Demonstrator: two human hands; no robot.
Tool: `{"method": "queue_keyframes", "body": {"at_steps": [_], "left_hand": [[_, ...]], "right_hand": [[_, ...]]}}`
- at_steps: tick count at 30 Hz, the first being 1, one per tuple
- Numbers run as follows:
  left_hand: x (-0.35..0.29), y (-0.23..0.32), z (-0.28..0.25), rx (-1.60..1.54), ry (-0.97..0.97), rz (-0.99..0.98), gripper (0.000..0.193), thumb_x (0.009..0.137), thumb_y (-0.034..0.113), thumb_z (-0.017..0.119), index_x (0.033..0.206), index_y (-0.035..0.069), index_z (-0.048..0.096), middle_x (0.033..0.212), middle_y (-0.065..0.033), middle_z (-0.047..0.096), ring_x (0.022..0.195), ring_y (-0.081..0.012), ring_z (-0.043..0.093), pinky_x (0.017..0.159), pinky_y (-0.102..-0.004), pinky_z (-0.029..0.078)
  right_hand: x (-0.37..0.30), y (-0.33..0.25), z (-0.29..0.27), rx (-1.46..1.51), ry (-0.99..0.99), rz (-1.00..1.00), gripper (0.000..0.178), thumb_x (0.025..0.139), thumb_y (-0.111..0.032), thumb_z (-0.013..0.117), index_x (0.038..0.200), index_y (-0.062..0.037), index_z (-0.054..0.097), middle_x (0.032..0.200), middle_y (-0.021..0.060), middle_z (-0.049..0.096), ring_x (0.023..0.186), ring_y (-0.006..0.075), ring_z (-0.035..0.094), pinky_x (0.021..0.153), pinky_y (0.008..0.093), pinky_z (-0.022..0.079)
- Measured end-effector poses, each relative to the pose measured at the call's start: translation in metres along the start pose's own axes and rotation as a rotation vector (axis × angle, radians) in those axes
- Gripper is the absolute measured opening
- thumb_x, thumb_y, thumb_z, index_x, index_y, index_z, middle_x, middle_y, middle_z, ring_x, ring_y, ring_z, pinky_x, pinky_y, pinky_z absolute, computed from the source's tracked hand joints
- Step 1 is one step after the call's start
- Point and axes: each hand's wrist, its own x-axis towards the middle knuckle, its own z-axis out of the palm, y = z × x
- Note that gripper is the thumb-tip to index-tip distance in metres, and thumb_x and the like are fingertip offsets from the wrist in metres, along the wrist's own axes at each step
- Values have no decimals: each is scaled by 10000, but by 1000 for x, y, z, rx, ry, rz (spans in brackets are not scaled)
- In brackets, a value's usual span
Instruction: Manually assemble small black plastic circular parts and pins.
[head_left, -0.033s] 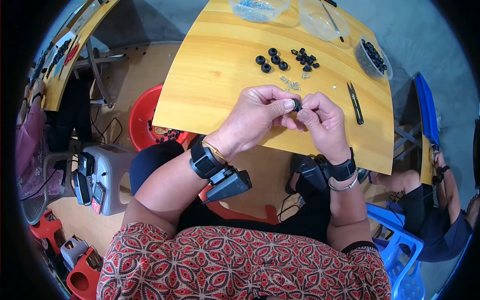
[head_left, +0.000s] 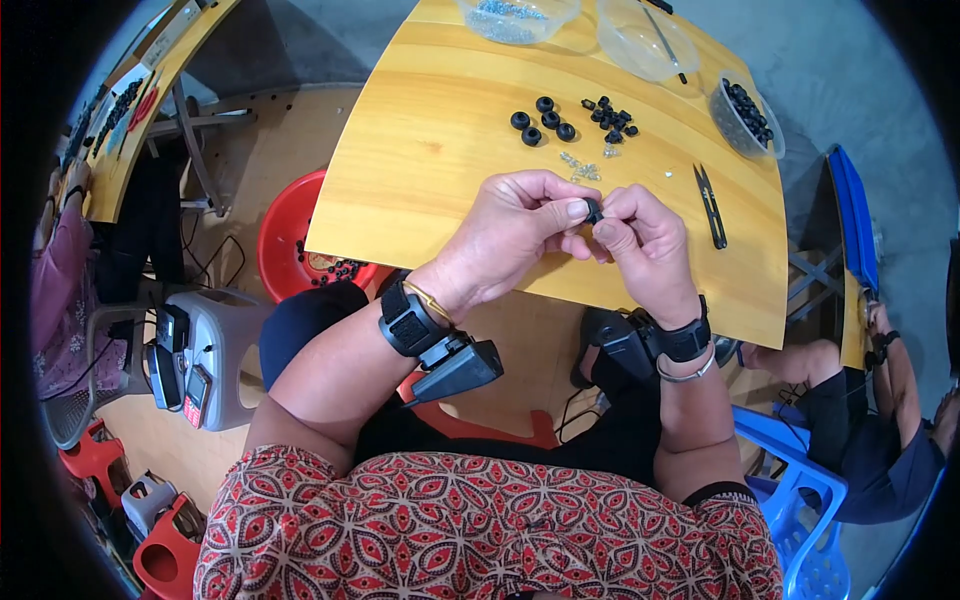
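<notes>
Above the table's near edge, my left hand is closed, its thumb and fingers pinching a small black round part. My right hand meets it there, thumb and forefinger pressed together at the part's right side; whatever they grip is hidden. Just beyond the hands lie several tiny clear plastic pieces. Farther off sit several black round knob-like parts with holes, and beside them a loose pile of smaller black pieces. Black thread snips rest to the right of my right hand.
Clear plastic bowls stand at the table's far side, and a clear tub of black parts at its right edge. A red basin with black parts is left of the table. Co-workers sit left and right, near a blue chair.
</notes>
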Motion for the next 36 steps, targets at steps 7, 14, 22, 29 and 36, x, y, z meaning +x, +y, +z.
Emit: {"method": "queue_keyframes", "body": {"at_steps": [7,14,22,29,36], "left_hand": [[-1,4,2,-47,-42,-40,116,837,23,529,929,-22,584,847,-116,605,618,-120,558,585,-228,487],[-1,5,4,-7,-51,8,549,820,9,549,1282,15,254,833,-113,579,597,-115,538,579,-222,464],[0,5,0,-32,-80,-3,617,818,16,555,1311,3,186,852,-118,568,630,-129,557,585,-229,484],[-2,8,1,-92,-95,-76,573,809,44,574,1293,22,267,832,-73,555,624,-112,530,585,-215,467],[-3,9,-3,-122,-151,-146,567,811,29,567,1294,9,271,882,-62,536,634,-84,489,527,-187,393]], "right_hand": [[-3,-10,4,30,50,46,125,820,-81,576,834,-42,459,656,-17,469,550,34,437,507,178,381],[-1,-21,-1,-286,-125,-82,244,842,-129,528,1057,-16,507,742,63,476,692,148,480,620,257,400],[-1,-14,7,-414,-27,-200,248,886,-211,445,1016,-9,509,813,85,458,723,188,464,661,276,397],[-1,-22,14,-393,-46,-189,196,889,-145,449,1007,5,493,856,115,433,743,206,514,679,289,458],[-2,-15,15,-519,-30,-278,195,879,-136,463,1009,5,494,846,122,432,737,232,516,644,293,450]]}}
